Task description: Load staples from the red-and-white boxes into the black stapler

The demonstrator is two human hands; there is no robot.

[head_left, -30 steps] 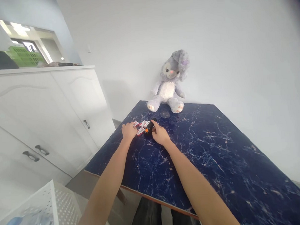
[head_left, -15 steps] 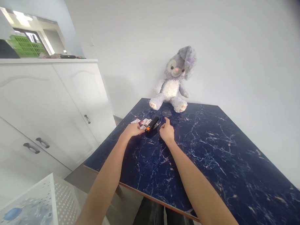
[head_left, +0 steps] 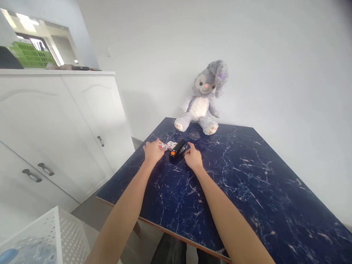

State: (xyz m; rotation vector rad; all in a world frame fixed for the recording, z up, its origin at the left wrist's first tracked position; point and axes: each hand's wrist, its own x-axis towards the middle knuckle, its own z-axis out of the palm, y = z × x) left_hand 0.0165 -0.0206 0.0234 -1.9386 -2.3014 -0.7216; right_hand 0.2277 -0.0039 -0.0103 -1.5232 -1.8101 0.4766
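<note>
A black stapler (head_left: 179,148) with an orange patch lies slanted on the dark blue marbled table (head_left: 241,176). Red-and-white printed cards or papers (head_left: 170,145) are on its left side, partly covered. My left hand (head_left: 153,152) rests palm down at their left edge, its fingers spread and partly hidden from me. On the stapler's other side is my right hand (head_left: 194,157), index finger stretched forward and the other fingers bent. Nothing shows in its grasp; whether it touches the stapler I cannot tell.
A grey-and-white plush rabbit (head_left: 200,96) sits against the wall at the table's far edge. White cabinets (head_left: 51,124) stand to the left, with a green basket (head_left: 34,56) on top. At lower left is a white perforated bin (head_left: 72,232) containing clear plastic bottles.
My left hand has shifted left, away from the stapler, and its fingers now spread at the cards' left edge. My right hand has moved slightly closer to the stapler. The view has shifted a little.
</note>
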